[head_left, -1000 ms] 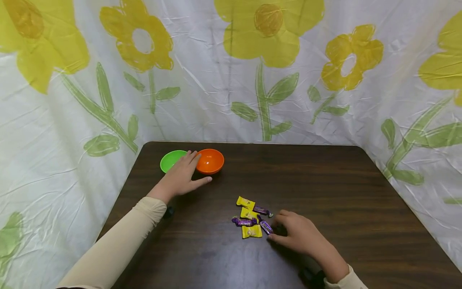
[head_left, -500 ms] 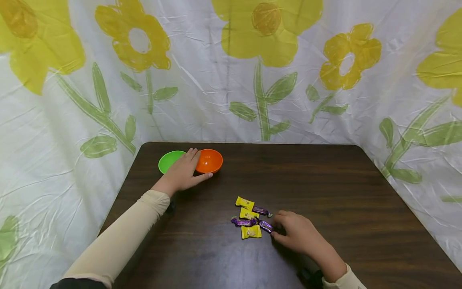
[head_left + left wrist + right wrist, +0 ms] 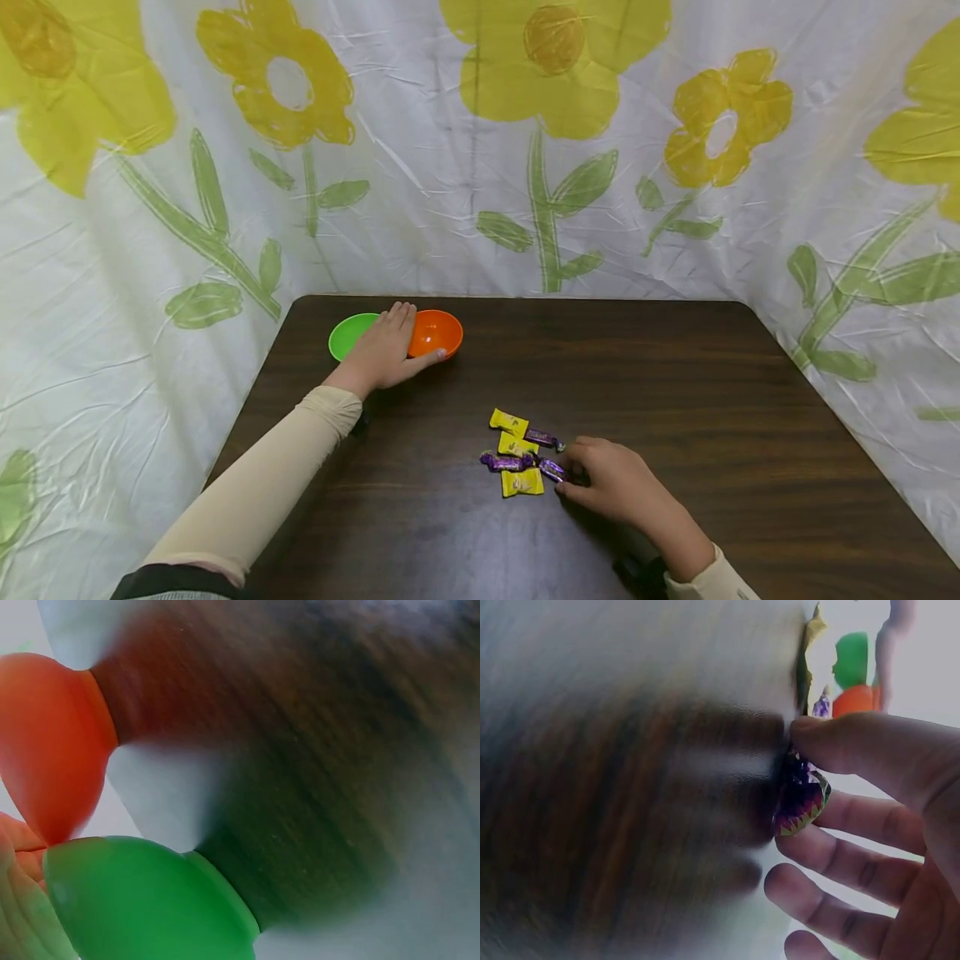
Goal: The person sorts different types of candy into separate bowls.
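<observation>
My left hand [image 3: 381, 350] lies over the adjoining rims of a green bowl [image 3: 347, 335] and an orange bowl [image 3: 437, 332], fingers straight, thumb at the orange bowl's near rim. Both bowls show side by side in the left wrist view, with part of the palm behind them. Lower right, my right hand [image 3: 613, 479] pinches the end of a purple-wrapped candy [image 3: 551, 470] between thumb and fingers; its twisted wrapper end [image 3: 804, 799] shows in the right wrist view. Beside it lie two other purple candies [image 3: 507, 462] and three yellow-wrapped candies [image 3: 522, 482], in a loose cluster.
A dark wood-grain table [image 3: 637, 358] carries everything. A white curtain [image 3: 420, 233] with painted yellow flowers hangs behind it and along both sides. The bowls stand near the table's back left corner.
My left hand has moved slightly forward and right over the bowls, its thumb reaching the orange bowl's rim. The right hand stays at the purple candy, whose angle has shifted slightly.
</observation>
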Tool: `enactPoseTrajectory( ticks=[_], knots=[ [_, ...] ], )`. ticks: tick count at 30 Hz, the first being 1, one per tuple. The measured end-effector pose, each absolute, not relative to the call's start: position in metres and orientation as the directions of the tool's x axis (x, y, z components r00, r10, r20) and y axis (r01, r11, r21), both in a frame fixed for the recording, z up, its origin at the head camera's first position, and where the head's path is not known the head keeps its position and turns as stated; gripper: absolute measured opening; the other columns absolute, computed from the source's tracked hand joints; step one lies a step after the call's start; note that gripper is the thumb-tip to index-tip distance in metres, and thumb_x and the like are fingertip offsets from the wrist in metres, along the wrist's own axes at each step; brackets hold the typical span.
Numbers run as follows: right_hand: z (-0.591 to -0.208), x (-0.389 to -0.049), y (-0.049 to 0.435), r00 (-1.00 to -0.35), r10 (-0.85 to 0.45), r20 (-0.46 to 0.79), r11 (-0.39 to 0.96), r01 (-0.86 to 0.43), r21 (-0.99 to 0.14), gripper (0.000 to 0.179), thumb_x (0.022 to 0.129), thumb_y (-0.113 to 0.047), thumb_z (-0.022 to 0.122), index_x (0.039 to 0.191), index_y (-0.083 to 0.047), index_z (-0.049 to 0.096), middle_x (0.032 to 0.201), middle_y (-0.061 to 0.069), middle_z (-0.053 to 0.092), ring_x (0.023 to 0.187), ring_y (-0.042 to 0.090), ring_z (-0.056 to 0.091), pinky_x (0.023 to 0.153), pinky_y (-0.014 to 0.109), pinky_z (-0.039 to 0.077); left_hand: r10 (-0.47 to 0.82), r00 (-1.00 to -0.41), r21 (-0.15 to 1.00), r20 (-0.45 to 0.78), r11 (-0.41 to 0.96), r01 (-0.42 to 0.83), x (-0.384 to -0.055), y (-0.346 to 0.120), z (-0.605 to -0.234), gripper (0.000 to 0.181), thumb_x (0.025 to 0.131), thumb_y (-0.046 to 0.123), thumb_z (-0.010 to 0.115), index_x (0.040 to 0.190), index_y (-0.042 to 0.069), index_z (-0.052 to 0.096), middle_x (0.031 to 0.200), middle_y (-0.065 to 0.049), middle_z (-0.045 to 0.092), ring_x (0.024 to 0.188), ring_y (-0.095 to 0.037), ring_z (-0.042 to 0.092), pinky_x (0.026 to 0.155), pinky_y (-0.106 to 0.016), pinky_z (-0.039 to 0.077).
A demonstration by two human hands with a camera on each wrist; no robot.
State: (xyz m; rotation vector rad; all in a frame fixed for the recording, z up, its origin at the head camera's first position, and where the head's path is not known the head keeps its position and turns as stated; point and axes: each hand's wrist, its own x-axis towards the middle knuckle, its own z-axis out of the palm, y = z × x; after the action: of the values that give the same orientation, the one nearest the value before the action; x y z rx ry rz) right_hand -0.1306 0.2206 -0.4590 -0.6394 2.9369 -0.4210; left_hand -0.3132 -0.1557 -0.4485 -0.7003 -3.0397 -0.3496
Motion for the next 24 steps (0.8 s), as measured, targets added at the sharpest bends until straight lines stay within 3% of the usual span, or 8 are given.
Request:
enactPoseTrajectory(
  ticks=[24],
  knots=[
    [-0.4541, -0.1350, 0.2194, -0.927, -0.372, -0.047, 0.896, -0.345, -0.278, 0.014, 0.089, -0.026, 0.084, 0.089, -0.027, 0.071, 0.080, -0.015, 0.060, 0.066, -0.001, 0.049, 0.058, 0.025, 0.043, 0.400, -0.916, 0.144, 0.036, 0.905, 0.401, -0.3129, -0.1467, -0.4562, 0.108, 0.102, 0.077, 0.037, 0.165, -0.009, 0.021, 0.173, -0.028, 0.025, 0.164, -0.042, 0.019, 0.135, -0.052, 0.015]
  ],
)
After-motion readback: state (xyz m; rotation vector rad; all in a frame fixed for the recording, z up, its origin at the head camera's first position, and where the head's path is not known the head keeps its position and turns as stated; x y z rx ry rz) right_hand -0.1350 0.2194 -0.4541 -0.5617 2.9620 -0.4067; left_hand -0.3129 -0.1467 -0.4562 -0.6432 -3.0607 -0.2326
